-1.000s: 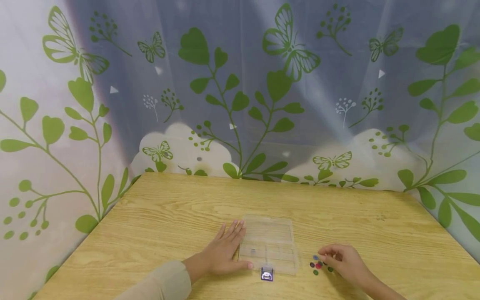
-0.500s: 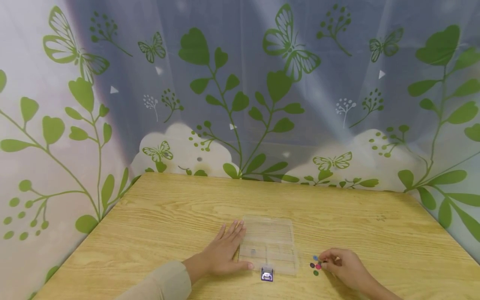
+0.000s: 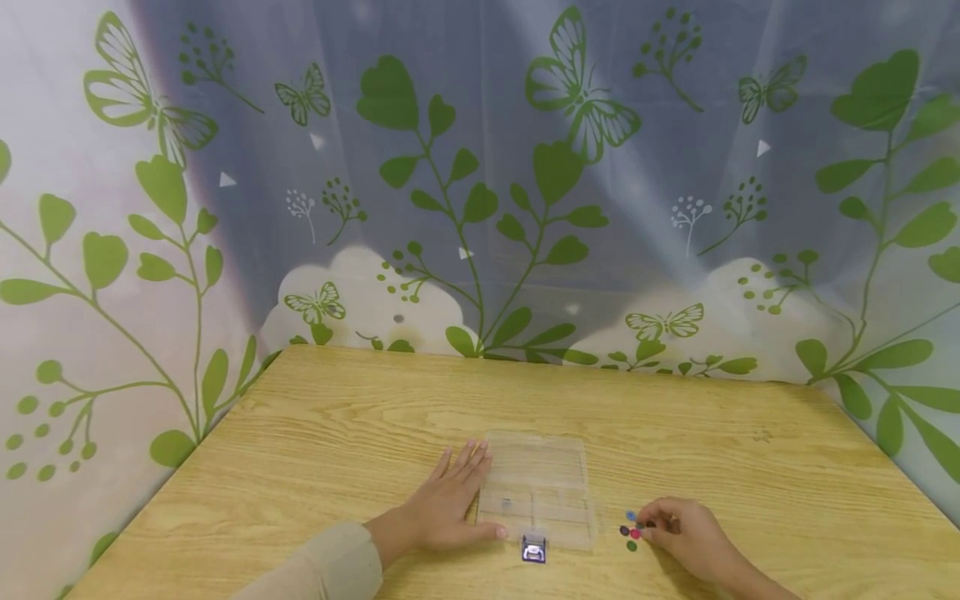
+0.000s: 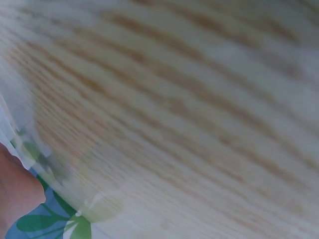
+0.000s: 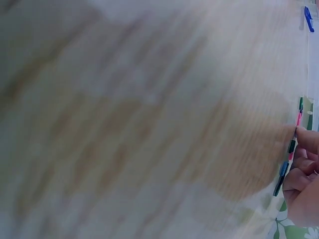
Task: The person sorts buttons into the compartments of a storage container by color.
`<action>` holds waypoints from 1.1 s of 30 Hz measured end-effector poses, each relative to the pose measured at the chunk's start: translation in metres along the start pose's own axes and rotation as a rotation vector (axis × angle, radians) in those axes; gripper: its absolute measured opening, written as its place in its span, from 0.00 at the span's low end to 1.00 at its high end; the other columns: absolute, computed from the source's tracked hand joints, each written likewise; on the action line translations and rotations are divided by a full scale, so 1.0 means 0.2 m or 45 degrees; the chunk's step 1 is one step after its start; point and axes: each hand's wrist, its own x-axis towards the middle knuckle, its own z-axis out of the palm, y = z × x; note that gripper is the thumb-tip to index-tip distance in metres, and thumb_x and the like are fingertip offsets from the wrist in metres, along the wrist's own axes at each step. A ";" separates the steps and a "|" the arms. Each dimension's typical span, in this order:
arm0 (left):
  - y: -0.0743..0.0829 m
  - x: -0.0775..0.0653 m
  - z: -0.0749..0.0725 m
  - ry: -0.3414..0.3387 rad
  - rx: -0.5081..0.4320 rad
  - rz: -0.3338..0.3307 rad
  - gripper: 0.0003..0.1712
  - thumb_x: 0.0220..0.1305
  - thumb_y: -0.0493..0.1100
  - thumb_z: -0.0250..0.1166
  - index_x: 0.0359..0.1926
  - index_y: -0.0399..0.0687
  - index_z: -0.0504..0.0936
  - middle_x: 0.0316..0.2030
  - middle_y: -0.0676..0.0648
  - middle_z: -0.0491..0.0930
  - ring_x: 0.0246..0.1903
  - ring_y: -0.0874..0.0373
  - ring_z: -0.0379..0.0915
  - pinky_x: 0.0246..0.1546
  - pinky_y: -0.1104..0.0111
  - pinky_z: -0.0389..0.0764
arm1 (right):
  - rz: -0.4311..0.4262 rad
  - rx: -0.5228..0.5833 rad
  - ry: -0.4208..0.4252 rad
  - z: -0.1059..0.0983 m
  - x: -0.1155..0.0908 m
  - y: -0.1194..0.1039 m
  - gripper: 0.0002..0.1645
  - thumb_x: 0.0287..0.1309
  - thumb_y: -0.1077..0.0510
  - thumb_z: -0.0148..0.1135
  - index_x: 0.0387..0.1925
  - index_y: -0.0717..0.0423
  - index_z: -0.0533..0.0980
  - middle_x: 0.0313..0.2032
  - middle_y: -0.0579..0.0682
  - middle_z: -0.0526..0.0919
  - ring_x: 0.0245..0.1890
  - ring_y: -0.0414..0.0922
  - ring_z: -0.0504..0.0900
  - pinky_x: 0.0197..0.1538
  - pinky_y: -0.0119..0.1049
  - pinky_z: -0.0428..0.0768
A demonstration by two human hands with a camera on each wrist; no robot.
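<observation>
My left hand [image 3: 450, 504] lies flat with spread fingers along the left side of a clear plastic compartment box [image 3: 558, 462], fingertips on its edge and thumb at its front. A purple latch [image 3: 534, 548] sits at the box's front. Small coloured discs [image 3: 632, 546], button-like in blue, black, pink and green, lie loose right of the box. My right hand [image 3: 686, 533] is over their right side, thumb and bent forefinger around a dark disc [image 3: 649, 524]; I cannot tell whether it is pinched. The right wrist view has the fingers [image 5: 304, 164] right at the discs [image 5: 291, 146], seen edge-on.
The wood-grain table [image 3: 360, 417] extends behind and to both sides of the box. A curtain [image 3: 480, 167] printed with leaves and butterflies hangs along its back and sides. A small faint mark [image 3: 762, 435] shows on the table at the right.
My right hand has lowered slightly onto the discs, and a green disc at their right is now out of sight behind it. The pink disc shifted a little. The left hand and box stayed put.
</observation>
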 end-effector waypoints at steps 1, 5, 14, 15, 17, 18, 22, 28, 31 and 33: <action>0.00 0.00 0.00 -0.002 -0.001 0.001 0.55 0.58 0.73 0.47 0.71 0.38 0.46 0.73 0.42 0.39 0.73 0.48 0.32 0.71 0.50 0.38 | 0.014 0.008 -0.001 0.00 0.00 0.00 0.06 0.53 0.63 0.62 0.34 0.61 0.79 0.23 0.42 0.71 0.22 0.29 0.63 0.22 0.23 0.66; 0.00 0.00 0.00 -0.008 -0.011 0.007 0.55 0.58 0.73 0.47 0.71 0.38 0.45 0.73 0.41 0.39 0.73 0.47 0.32 0.71 0.49 0.38 | 0.038 0.022 0.004 0.00 0.01 -0.01 0.05 0.53 0.63 0.62 0.33 0.61 0.79 0.23 0.43 0.71 0.21 0.30 0.63 0.22 0.23 0.65; 0.00 0.00 0.00 -0.016 -0.012 0.002 0.55 0.59 0.73 0.47 0.71 0.38 0.45 0.73 0.42 0.38 0.73 0.48 0.31 0.72 0.49 0.37 | 0.027 0.002 0.019 0.02 0.02 -0.01 0.02 0.52 0.64 0.62 0.30 0.60 0.77 0.23 0.43 0.71 0.22 0.29 0.63 0.24 0.23 0.67; 0.00 0.00 0.00 -0.017 -0.014 0.000 0.55 0.59 0.72 0.48 0.71 0.38 0.45 0.73 0.42 0.38 0.73 0.48 0.31 0.72 0.50 0.37 | 0.022 -0.001 0.018 0.02 0.02 -0.01 0.02 0.52 0.65 0.62 0.30 0.60 0.77 0.23 0.43 0.71 0.22 0.29 0.63 0.24 0.23 0.67; 0.00 0.00 0.00 -0.017 -0.013 0.000 0.55 0.59 0.72 0.48 0.71 0.38 0.45 0.73 0.42 0.38 0.73 0.48 0.31 0.72 0.50 0.37 | 0.004 -0.024 0.022 0.02 0.02 0.00 0.02 0.52 0.65 0.62 0.29 0.60 0.76 0.23 0.43 0.71 0.22 0.29 0.63 0.24 0.23 0.67; 0.00 0.00 0.00 -0.017 -0.013 -0.001 0.55 0.59 0.72 0.48 0.71 0.38 0.45 0.73 0.42 0.38 0.73 0.48 0.31 0.72 0.50 0.37 | -0.003 -0.034 0.024 0.02 0.02 0.00 0.02 0.52 0.66 0.62 0.29 0.60 0.76 0.22 0.43 0.71 0.22 0.29 0.63 0.24 0.23 0.67; 0.00 0.00 0.00 -0.015 -0.009 0.001 0.54 0.59 0.72 0.47 0.71 0.38 0.45 0.73 0.41 0.38 0.73 0.48 0.31 0.72 0.50 0.38 | -0.022 -0.085 0.028 0.03 0.03 0.00 0.03 0.52 0.66 0.63 0.28 0.59 0.75 0.22 0.44 0.70 0.22 0.28 0.62 0.24 0.23 0.67; 0.00 0.00 0.00 -0.014 -0.007 0.004 0.55 0.59 0.73 0.47 0.71 0.38 0.45 0.73 0.42 0.39 0.73 0.48 0.31 0.72 0.50 0.38 | -0.018 -0.133 0.021 0.04 0.03 -0.01 0.04 0.52 0.67 0.61 0.27 0.58 0.73 0.22 0.44 0.69 0.22 0.29 0.62 0.24 0.24 0.67; 0.00 0.00 0.00 -0.016 -0.003 0.003 0.55 0.59 0.73 0.46 0.71 0.38 0.45 0.73 0.42 0.38 0.73 0.48 0.31 0.72 0.50 0.38 | 0.000 -0.146 0.019 0.04 0.03 -0.02 0.05 0.52 0.67 0.61 0.27 0.58 0.73 0.22 0.44 0.69 0.22 0.29 0.62 0.24 0.24 0.67; 0.00 0.00 0.00 -0.017 -0.001 0.003 0.55 0.59 0.73 0.46 0.71 0.39 0.45 0.73 0.42 0.38 0.73 0.48 0.31 0.72 0.50 0.38 | 0.008 -0.145 0.020 0.04 0.03 -0.02 0.05 0.52 0.67 0.61 0.27 0.58 0.73 0.22 0.44 0.69 0.22 0.30 0.63 0.24 0.24 0.67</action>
